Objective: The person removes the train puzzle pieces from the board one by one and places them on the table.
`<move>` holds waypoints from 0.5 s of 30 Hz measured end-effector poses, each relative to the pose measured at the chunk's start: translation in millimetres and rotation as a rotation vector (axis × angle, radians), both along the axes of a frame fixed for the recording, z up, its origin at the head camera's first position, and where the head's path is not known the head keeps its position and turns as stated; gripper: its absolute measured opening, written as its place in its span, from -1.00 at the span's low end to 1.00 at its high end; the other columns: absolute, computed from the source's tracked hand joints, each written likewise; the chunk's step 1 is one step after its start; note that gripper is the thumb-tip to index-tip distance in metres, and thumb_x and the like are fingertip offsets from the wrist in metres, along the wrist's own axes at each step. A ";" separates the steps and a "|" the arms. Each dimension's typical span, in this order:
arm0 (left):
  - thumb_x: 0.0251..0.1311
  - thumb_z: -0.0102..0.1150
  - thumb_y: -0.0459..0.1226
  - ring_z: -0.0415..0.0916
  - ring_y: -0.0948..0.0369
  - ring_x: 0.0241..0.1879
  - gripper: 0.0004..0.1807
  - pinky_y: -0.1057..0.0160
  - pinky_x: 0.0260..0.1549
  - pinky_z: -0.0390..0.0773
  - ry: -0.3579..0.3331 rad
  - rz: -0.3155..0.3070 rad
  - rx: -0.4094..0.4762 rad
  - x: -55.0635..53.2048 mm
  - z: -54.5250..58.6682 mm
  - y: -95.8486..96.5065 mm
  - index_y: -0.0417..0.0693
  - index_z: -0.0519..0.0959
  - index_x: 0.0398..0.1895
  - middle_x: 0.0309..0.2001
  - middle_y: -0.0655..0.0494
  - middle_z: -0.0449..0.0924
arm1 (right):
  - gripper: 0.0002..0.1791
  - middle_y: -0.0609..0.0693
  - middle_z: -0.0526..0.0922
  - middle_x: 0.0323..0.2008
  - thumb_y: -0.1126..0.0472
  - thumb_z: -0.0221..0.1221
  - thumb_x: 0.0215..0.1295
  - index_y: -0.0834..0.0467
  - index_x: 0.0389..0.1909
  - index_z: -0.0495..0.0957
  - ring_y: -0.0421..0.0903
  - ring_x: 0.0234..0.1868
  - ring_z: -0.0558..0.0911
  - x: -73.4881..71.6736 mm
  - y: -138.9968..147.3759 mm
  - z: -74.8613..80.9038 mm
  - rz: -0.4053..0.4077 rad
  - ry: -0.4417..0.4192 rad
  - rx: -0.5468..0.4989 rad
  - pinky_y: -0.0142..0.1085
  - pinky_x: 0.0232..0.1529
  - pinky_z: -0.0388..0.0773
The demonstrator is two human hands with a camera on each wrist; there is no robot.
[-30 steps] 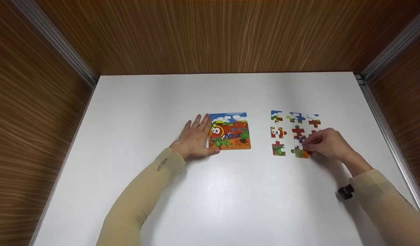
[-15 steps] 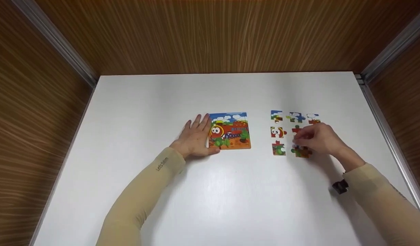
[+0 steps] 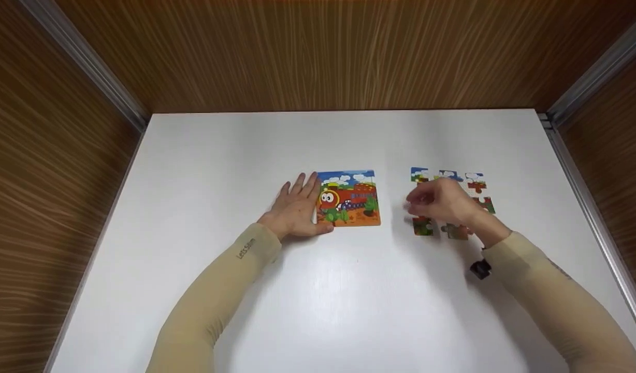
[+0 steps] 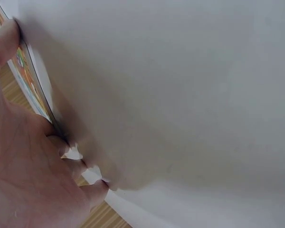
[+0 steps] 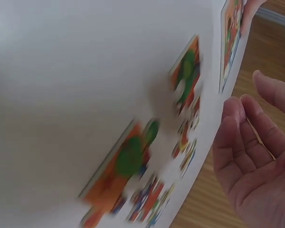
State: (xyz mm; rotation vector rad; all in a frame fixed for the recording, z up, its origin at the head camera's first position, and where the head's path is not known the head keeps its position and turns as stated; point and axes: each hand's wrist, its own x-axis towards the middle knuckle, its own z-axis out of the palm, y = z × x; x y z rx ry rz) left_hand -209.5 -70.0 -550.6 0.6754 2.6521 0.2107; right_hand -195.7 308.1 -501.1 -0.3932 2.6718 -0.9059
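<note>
A square train picture puzzle (image 3: 351, 204) lies flat on the white table. My left hand (image 3: 297, 210) rests along its left edge with fingers spread, the thumb at its lower left corner; the left wrist view shows this hand (image 4: 33, 166) against the puzzle's edge. Over the left column of loose jigsaw pieces hovers my right hand (image 3: 445, 202), hiding the middle ones. In the right wrist view the thumb stands apart from the loosely bent fingers (image 5: 228, 142), with nothing between them. A cactus-printed jigsaw piece (image 5: 111, 178) shows blurred below, another piece (image 5: 186, 71) beyond it.
The jigsaw pieces lie spaced out in rows to the right of the puzzle, including a top left piece (image 3: 419, 173), a top right piece (image 3: 475, 181) and a bottom middle piece (image 3: 455, 231). Wood-grain panels (image 3: 338, 57) enclose the white table (image 3: 318, 300) at back and sides.
My right hand has moved left across the pieces, from the bottom right ones to the left column, uncovering the right column. My left hand has stayed on the puzzle's edge.
</note>
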 end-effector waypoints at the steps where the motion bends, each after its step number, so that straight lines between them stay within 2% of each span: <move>1: 0.36 0.01 0.55 -0.48 -0.14 0.90 0.40 -0.31 0.83 -0.19 -0.001 0.000 -0.001 0.1 -0.1 0.2 -0.12 -0.34 0.88 0.90 -0.06 -0.49 | -0.75 0.17 0.88 -0.04 0.20 0.49 0.43 0.19 0.05 0.86 -0.09 -0.19 0.69 -1.6 -4.4 -0.7 0.006 -0.001 0.000 -0.41 -0.23 0.57; 9: 0.35 0.00 0.56 -0.49 -0.13 0.90 0.41 -0.29 0.83 -0.20 -0.008 0.003 -0.007 -0.1 -0.3 0.6 -0.11 -0.35 0.88 0.90 -0.05 -0.50 | -0.47 0.22 0.83 0.03 0.23 0.52 0.37 0.29 0.32 0.72 0.04 -0.04 0.77 -14.4 -39.2 -11.0 0.051 -0.021 -0.017 -0.42 -0.14 0.61; 15: 0.36 0.00 0.56 -0.48 -0.13 0.90 0.40 -0.29 0.83 -0.21 -0.010 0.003 -0.006 0.2 1.6 -0.8 -0.10 -0.34 0.88 0.90 -0.05 -0.49 | -0.44 0.21 0.84 0.05 0.26 0.56 0.27 0.26 0.30 0.75 -0.02 -0.13 0.74 -23.1 -62.5 -20.2 0.085 -0.028 -0.017 -0.31 -0.14 0.61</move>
